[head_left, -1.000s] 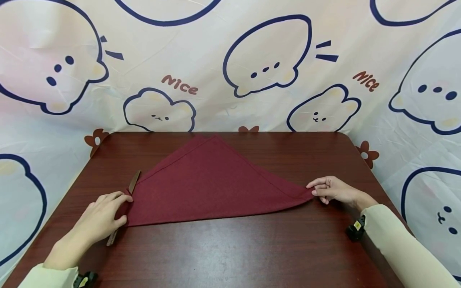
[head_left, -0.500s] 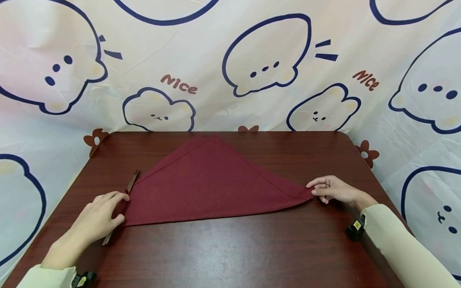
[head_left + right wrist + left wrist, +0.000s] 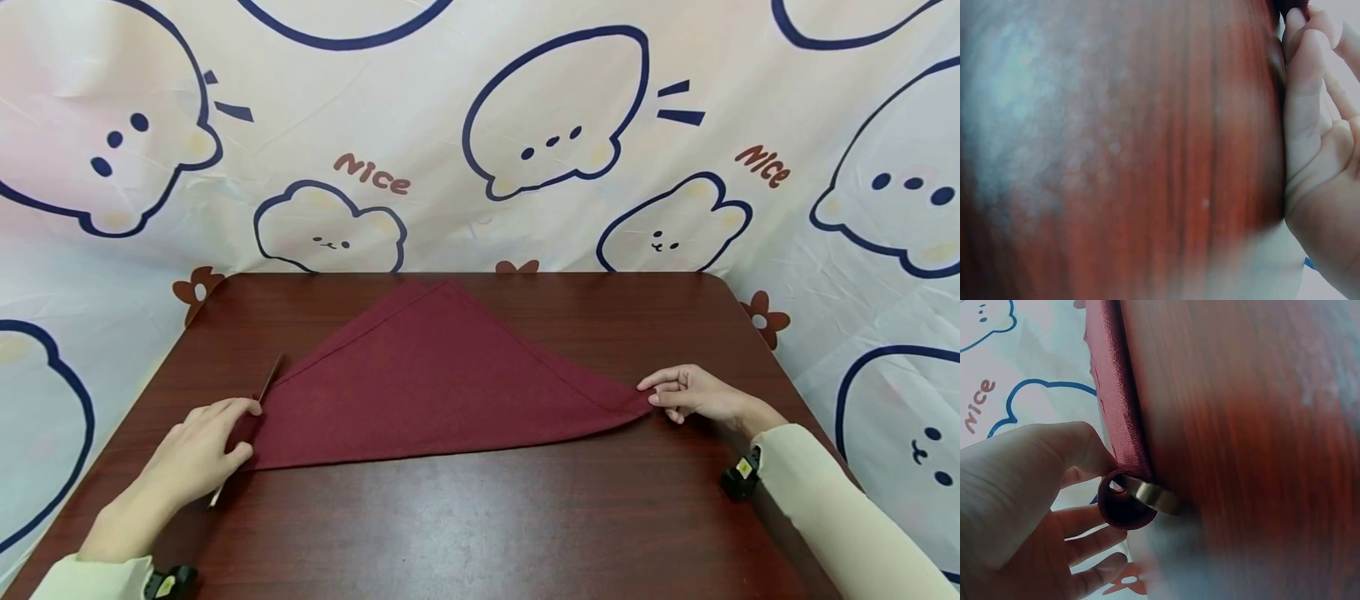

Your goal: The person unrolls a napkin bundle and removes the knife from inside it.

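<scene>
A dark red cloth napkin (image 3: 450,383) lies folded into a triangle, its peak at the far side of the table. What looks like a table knife (image 3: 1160,499) sits at its left corner, standing edge-on. In the left wrist view that corner curls around the knife like a tube, with one metal end sticking out. My left hand (image 3: 191,454) grips the rolled corner, thumb on the near side and fingers behind. At the opposite corner my right hand (image 3: 697,396) pinches the cloth tip between thumb and fingers. The knife's middle is hidden by the left hand.
The brown wooden table (image 3: 480,525) extends under everything and has rounded far corners. A pale curtain (image 3: 450,108) printed with cartoon figures hangs behind and along both sides of it.
My left hand has shifted slightly left with the knife, which has turned from showing its flat to edge-on. The napkin's left edge has moved left too. My right hand stays put.
</scene>
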The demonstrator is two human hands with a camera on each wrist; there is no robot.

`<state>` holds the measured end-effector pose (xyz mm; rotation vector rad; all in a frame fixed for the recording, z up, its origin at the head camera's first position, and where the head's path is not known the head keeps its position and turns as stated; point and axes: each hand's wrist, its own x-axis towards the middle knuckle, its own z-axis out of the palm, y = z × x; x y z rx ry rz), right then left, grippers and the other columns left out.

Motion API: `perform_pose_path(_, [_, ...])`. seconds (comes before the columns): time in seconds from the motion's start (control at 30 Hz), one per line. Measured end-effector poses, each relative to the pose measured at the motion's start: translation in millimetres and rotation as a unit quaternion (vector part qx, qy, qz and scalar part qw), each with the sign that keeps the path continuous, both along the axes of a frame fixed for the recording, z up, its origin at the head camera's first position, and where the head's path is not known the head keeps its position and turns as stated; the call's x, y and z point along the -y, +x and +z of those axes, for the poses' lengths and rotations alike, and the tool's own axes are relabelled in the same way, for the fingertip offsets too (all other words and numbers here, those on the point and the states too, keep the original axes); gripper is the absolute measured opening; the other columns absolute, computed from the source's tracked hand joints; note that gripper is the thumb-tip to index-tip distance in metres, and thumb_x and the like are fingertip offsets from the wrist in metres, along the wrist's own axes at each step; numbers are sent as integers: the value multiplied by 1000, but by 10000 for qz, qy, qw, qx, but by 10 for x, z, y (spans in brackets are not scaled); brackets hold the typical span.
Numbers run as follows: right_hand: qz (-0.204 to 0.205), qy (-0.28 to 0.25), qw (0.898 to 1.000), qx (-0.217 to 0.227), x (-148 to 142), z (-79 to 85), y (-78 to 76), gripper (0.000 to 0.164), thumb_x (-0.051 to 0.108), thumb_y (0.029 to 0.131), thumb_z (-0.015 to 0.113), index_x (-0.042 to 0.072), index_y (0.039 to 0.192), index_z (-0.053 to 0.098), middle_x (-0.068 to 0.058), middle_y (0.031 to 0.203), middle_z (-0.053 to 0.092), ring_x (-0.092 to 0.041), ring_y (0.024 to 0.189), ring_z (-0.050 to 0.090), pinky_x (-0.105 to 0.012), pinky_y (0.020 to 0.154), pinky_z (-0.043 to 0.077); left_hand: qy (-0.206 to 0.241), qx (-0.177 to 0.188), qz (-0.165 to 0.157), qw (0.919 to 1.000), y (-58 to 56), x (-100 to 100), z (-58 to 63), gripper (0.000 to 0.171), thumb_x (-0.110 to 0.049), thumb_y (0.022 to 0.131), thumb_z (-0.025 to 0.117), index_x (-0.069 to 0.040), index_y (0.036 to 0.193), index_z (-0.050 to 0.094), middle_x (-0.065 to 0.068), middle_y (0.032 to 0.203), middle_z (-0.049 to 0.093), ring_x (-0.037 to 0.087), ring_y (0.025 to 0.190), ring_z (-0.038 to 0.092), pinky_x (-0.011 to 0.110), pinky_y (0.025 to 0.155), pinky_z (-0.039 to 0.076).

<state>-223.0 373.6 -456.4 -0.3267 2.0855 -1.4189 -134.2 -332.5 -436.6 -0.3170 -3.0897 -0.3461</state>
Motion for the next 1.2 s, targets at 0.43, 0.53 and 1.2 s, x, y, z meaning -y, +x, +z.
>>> perform_pose_path(0.43, [-22, 93, 10000, 28, 8, 32, 2, 42, 15, 99, 64, -10, 131, 55, 7, 75, 67, -2, 58, 57, -21, 57, 53, -129, 238, 318, 9991, 5, 138, -22, 40, -13, 86, 68, -3, 124, 58, 37, 124, 62, 57, 111, 51, 70, 83, 44])
perform_pose_path(0.53, [-37, 97, 9999, 43, 8, 34, 3, 41, 15, 99, 64, -10, 131, 55, 7, 74, 67, -2, 58, 57, -21, 57, 53, -111, 254, 320, 9991, -14, 155, -19, 40, -13, 86, 68, -3, 124, 58, 36, 124, 62, 57, 111, 51, 71, 83, 44])
perform_pose_path(1.2, [-46, 19, 10000, 39, 15, 19, 24, 41, 14, 99, 64, -11, 131, 55, 9, 75, 67, -1, 58, 57, -20, 57, 53, 4, 150, 247, 9996, 2, 155, -23, 41, -12, 87, 68, 1, 125, 58, 36, 130, 58, 57, 114, 51, 73, 90, 41])
